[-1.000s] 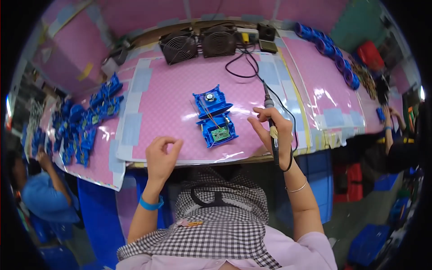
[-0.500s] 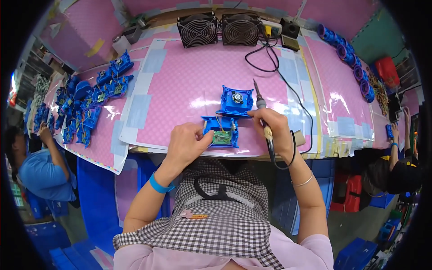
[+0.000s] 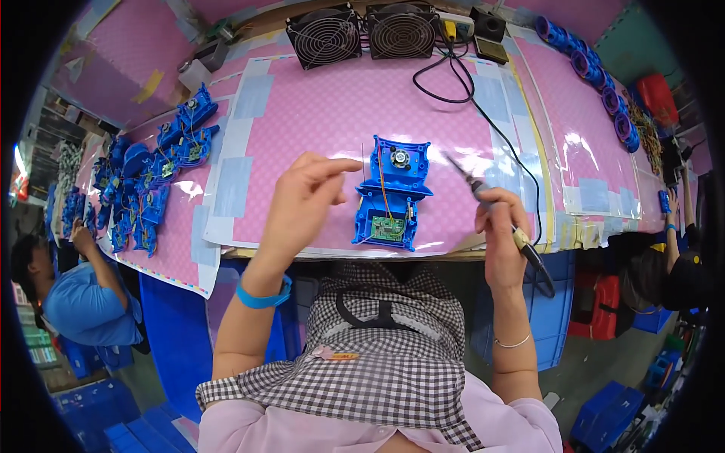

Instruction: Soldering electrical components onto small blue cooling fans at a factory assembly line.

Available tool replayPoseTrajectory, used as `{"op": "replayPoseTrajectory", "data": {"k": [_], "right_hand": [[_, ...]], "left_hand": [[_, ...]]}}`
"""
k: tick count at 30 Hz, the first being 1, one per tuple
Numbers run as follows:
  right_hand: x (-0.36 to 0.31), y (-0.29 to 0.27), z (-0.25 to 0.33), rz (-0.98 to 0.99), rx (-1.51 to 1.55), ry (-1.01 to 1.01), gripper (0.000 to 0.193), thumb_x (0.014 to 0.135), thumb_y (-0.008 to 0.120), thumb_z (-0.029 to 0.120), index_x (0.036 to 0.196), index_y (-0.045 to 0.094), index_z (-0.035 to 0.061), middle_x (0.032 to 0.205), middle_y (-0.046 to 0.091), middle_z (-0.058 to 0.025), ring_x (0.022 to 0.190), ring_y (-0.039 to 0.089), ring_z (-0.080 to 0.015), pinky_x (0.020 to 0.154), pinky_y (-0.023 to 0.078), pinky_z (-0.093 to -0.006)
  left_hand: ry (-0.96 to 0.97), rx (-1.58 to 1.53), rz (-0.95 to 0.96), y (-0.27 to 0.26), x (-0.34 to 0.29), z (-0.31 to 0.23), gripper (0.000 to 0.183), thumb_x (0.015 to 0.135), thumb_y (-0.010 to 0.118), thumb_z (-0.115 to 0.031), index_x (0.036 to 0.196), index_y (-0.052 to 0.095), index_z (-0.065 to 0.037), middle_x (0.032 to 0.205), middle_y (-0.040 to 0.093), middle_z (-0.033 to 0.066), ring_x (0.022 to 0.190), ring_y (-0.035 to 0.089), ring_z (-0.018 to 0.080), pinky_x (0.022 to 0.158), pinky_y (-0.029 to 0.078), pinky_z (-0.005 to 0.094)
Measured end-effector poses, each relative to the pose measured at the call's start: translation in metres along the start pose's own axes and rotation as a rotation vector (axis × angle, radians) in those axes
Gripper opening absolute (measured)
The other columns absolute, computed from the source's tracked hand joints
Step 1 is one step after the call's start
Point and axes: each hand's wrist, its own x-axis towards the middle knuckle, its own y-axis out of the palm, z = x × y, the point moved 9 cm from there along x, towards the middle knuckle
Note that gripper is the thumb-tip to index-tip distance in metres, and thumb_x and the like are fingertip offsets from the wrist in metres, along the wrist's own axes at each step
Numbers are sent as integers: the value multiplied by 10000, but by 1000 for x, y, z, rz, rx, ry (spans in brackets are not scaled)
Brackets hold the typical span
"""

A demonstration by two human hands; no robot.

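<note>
My right hand (image 3: 501, 226) grips a soldering iron (image 3: 483, 189) whose tip points up and left, to the right of a blue plastic housing. The housing lies open in two halves. Its far half (image 3: 400, 162) carries a small round speaker, and its near half (image 3: 385, 226) holds a green circuit board (image 3: 387, 228). An orange wire (image 3: 384, 189) runs between the halves. Left of the housing, my left hand (image 3: 302, 200) hovers with index finger stretched out and thumb apart. Beside that fingertip stands a thin, dark, wire-like line (image 3: 363, 155); whether the finger touches it I cannot tell.
Two black fans (image 3: 325, 38) stand at the back, near a black iron stand (image 3: 489, 47). The iron's cord (image 3: 521, 158) crosses the mat. Several blue housings (image 3: 143, 174) pile up at left; blue ring-shaped parts (image 3: 596, 72) line the right. People work at both sides.
My left hand has lifted off the near half and moved up and left. The soldering iron has moved right, away from the housing. The orange wire now shows between the halves.
</note>
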Motion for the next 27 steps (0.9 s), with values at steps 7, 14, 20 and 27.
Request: {"op": "replayPoseTrajectory", "data": {"k": [7, 14, 20, 27], "right_hand": [[-3, 17, -11, -22, 31, 63, 205, 902, 598, 94, 1043, 654, -44, 789, 653, -113, 631, 612, -147, 603, 492, -248], [1, 26, -15, 12, -6, 26, 212, 913, 599, 102, 1058, 653, -43, 792, 663, -108, 624, 620, -144, 599, 499, -243], [3, 28, -16, 21, -1, 27, 213, 913, 603, 103, 1061, 652, -42, 801, 665, -111, 630, 619, -141, 603, 499, -241], [1, 30, -12, 29, -46, -15, 216, 882, 638, 80, 1064, 654, -37, 813, 666, -85, 649, 633, -108, 578, 505, -211]], "left_hand": [[328, 637, -116, 27, 11, -24, 97, 794, 654, -5, 885, 688, 6, 755, 670, 100, 625, 645, 142, 558, 504, 244], [313, 730, -51, 43, 22, -17, 112, 754, 606, -28, 859, 639, -6, 762, 653, 132, 715, 642, 291, 645, 501, 395], [313, 757, -56, 46, 27, -15, 102, 754, 594, -25, 845, 632, 0, 768, 650, 145, 723, 636, 314, 650, 495, 424], [401, 815, -69, 49, 29, -17, 123, 732, 625, -15, 851, 644, 5, 721, 651, 129, 664, 655, 250, 606, 512, 344]]}}
